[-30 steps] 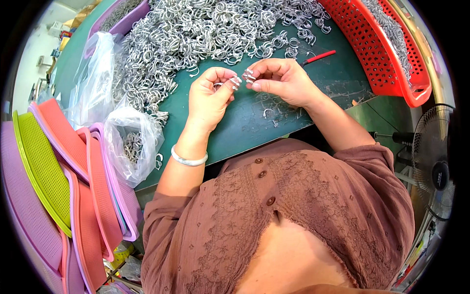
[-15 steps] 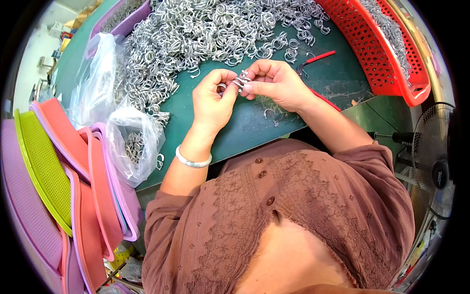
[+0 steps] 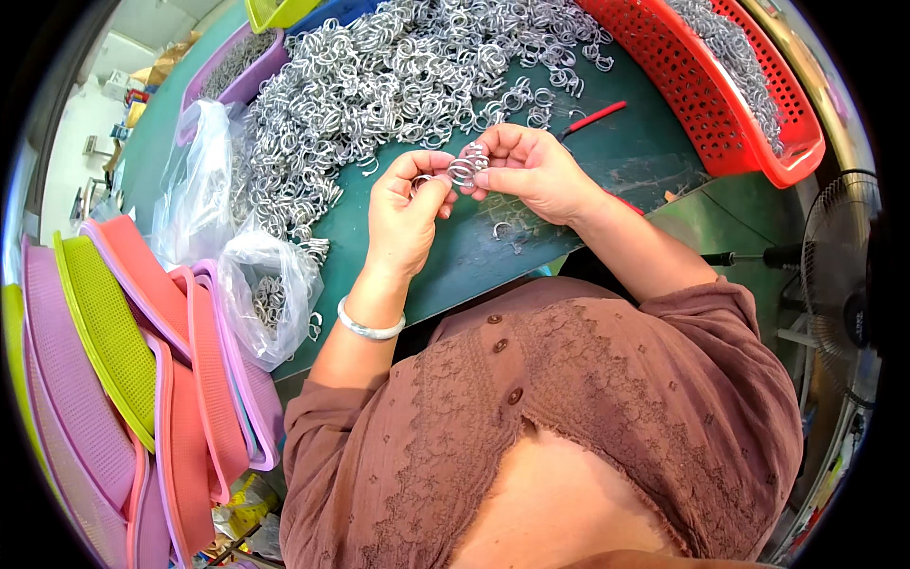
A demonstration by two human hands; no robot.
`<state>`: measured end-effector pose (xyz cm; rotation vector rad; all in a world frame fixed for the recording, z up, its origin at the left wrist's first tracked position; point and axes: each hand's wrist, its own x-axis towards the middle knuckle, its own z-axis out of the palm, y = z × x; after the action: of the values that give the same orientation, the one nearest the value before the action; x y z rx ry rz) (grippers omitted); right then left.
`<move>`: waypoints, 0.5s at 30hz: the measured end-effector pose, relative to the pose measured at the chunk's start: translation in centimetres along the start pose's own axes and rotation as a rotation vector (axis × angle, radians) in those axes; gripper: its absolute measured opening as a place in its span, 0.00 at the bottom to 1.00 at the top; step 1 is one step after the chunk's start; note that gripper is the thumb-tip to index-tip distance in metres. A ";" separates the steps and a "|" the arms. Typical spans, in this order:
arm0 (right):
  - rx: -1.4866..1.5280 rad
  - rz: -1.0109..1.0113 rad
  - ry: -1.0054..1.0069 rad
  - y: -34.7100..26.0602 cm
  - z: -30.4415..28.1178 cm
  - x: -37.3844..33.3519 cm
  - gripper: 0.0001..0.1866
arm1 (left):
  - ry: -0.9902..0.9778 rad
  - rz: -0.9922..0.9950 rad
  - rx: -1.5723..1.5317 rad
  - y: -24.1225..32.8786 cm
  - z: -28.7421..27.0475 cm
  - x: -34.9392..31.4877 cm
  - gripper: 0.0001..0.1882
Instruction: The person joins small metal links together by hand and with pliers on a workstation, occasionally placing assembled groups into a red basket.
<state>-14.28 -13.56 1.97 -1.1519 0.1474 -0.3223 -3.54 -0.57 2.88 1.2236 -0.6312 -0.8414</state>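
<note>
Held a small cluster of grey metal rings (image 3: 464,171) above the green bench (image 3: 445,270), on the near side of a big ring pile (image 3: 379,85). Gripped it from both sides, thumb against fingers in the left hand (image 3: 403,213) and likewise in the right hand (image 3: 540,175), with another metal ring (image 3: 419,184) in the curl of the left. Showed one round loop nearly face-on to the camera; seemed to slant lengthwise, from low by the left fingertips up toward the right, though too small and overlapped for certainty about the open ends. Had bare bench between the wrists and back to the slanting front edge, with a loose ring (image 3: 501,230) and a few scraps there. Had less room beyond the hands, near the pile's fringe and a red-handled tool (image 3: 599,116). Was bounded farther out by a red perforated basket (image 3: 664,76) at right, and at left by a clear plastic bag (image 3: 280,346) and stacked coloured baskets (image 3: 104,332).
</note>
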 end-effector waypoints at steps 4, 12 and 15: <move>0.041 -0.061 -0.024 -0.7 -0.6 -0.9 0.09 | -0.034 -0.008 -0.048 0.9 1.5 -0.2 0.08; 0.058 -0.130 0.039 -2.4 -1.8 -2.8 0.07 | -0.077 -0.025 -0.008 1.2 4.2 0.5 0.07; 0.068 -0.152 0.065 -2.9 -2.7 -3.5 0.07 | -0.114 -0.052 -0.016 1.2 5.3 1.1 0.07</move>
<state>-18.81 -15.85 3.40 -1.0878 0.1054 -0.4966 -6.93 -4.27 5.28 1.1874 -0.6856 -0.9637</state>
